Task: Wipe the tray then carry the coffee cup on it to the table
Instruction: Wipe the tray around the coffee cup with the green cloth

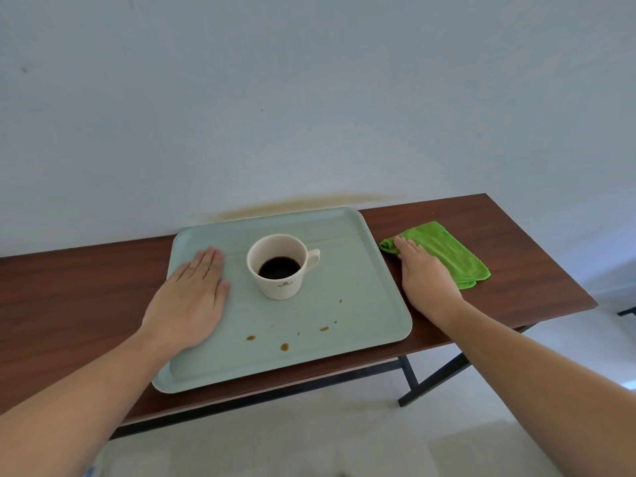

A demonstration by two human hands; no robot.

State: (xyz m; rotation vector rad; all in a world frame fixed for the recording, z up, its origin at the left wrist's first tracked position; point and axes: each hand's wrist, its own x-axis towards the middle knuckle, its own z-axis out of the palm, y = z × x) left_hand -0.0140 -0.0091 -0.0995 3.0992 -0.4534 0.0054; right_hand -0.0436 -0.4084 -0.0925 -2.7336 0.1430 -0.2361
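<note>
A pale green tray (361,270) lies on a dark wooden table (69,297). A cream coffee cup (278,266) with dark coffee stands upright near the tray's middle, handle to the right. Several brown coffee drops (284,346) dot the tray's near part. My left hand (192,297) rests flat, palm down, on the tray's left side, holding nothing. A folded green cloth (447,249) lies on the table right of the tray. My right hand (425,273) lies flat with its fingers on the cloth's left edge, not closed around it.
A pale wall rises right behind the table, with a brown stain (309,203) above the tray. The table's right end (585,301) and front edge drop to a light floor (309,442). Black metal legs (413,383) show underneath.
</note>
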